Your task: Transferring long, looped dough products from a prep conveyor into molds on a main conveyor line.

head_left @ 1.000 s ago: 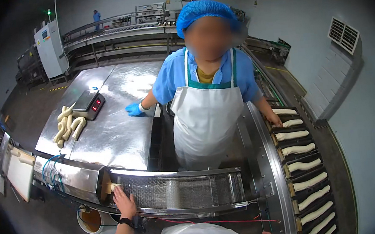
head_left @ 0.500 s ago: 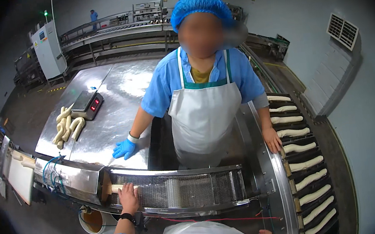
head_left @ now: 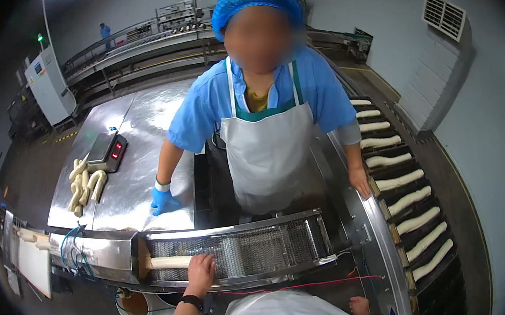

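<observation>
Covering the right-hand end of a dough strip (head_left: 168, 262) on the mesh belt (head_left: 262, 249), the left hand (head_left: 200, 272) had curled fingers; whether they gripped could not be told. The right hand (head_left: 359, 306) formed a loose fist, nearer the wearer than the belt. Light, level guidance would likely have kept the dough straight. Beyond the belt stood a co-worker (head_left: 270, 149); dough-filled black trays (head_left: 442, 268) lay right of it.
</observation>
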Action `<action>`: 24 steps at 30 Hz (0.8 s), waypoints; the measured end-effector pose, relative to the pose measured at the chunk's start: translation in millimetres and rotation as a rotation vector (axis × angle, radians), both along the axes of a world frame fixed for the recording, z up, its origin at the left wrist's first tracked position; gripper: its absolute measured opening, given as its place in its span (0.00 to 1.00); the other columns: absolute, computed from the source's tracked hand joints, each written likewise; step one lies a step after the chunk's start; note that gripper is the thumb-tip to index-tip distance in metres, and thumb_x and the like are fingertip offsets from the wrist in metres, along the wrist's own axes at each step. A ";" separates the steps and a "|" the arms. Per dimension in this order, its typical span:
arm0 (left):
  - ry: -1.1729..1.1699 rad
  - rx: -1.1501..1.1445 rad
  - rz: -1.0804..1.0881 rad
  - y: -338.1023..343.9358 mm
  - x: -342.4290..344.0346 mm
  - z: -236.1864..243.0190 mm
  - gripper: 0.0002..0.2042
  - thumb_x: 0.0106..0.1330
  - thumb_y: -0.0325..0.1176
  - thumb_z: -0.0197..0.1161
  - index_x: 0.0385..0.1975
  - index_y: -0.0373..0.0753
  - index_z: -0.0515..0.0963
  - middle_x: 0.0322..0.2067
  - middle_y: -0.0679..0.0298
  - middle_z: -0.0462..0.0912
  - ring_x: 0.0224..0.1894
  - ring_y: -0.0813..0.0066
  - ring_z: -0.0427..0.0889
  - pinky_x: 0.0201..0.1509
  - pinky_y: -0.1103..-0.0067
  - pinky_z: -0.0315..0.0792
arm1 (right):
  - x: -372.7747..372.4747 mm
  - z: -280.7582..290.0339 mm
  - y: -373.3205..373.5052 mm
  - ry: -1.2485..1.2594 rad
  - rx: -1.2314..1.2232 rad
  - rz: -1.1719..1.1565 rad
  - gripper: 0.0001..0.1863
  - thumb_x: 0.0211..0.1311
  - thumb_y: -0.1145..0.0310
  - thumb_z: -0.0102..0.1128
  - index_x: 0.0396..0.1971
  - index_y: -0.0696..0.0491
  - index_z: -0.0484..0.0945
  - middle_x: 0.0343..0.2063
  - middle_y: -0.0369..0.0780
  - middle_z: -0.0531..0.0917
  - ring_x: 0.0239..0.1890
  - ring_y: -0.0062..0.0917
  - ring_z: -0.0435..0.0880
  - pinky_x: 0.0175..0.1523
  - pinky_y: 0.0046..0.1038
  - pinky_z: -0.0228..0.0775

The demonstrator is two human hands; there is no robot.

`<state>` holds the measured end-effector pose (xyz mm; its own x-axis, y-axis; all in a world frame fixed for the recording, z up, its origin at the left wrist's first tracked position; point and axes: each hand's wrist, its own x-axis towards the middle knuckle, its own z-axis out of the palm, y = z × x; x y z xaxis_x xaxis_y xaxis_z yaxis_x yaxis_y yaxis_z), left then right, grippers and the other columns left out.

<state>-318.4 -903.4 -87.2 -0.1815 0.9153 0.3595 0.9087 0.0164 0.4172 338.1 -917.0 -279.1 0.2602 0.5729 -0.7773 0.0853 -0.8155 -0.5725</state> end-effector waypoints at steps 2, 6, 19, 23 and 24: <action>-0.017 -0.074 -0.023 6.9 -12.0 -1.8 0.09 0.65 0.35 0.57 0.36 0.37 0.80 0.34 0.56 0.80 0.40 0.54 0.76 0.50 0.61 0.68 | 65.8 -8.2 6.1 0.904 -0.450 -0.247 0.10 0.55 0.79 0.55 0.37 0.59 0.80 0.20 0.41 0.81 0.22 0.26 0.80 0.24 0.29 0.72; 0.118 -0.223 0.119 19.8 -33.4 3.9 0.11 0.67 0.37 0.52 0.33 0.38 0.78 0.32 0.56 0.78 0.39 0.54 0.75 0.48 0.60 0.65 | 11.6 -31.1 -29.4 -0.427 0.422 0.225 0.07 0.56 0.77 0.57 0.34 0.59 0.81 0.20 0.40 0.81 0.20 0.26 0.80 0.26 0.27 0.72; 0.051 -0.226 -0.158 39.0 70.2 12.7 0.17 0.62 0.40 0.62 0.48 0.39 0.77 0.42 0.54 0.80 0.46 0.53 0.75 0.52 0.61 0.66 | -33.0 49.5 26.6 -0.440 0.389 0.304 0.09 0.48 0.72 0.62 0.31 0.54 0.85 0.29 0.45 0.86 0.34 0.36 0.86 0.42 0.34 0.76; 0.025 -0.222 -0.317 46.7 83.9 35.6 0.20 0.60 0.40 0.65 0.50 0.39 0.76 0.43 0.54 0.79 0.46 0.52 0.75 0.52 0.61 0.66 | -34.2 54.3 54.1 -0.601 0.469 0.369 0.10 0.48 0.72 0.62 0.32 0.54 0.85 0.30 0.46 0.86 0.35 0.36 0.86 0.43 0.34 0.76; -0.014 -0.246 -0.313 44.7 80.5 38.3 0.22 0.58 0.40 0.67 0.51 0.39 0.75 0.43 0.53 0.79 0.46 0.52 0.75 0.52 0.61 0.66 | -33.2 55.3 60.6 -0.570 0.462 0.356 0.10 0.48 0.73 0.62 0.33 0.54 0.85 0.30 0.45 0.86 0.36 0.36 0.86 0.43 0.34 0.77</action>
<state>-237.9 -858.7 -48.9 0.1169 0.9856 0.1226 0.8798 -0.1600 0.4475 304.9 -856.4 -223.9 0.2860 0.9263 -0.2454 0.6744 -0.3765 -0.6351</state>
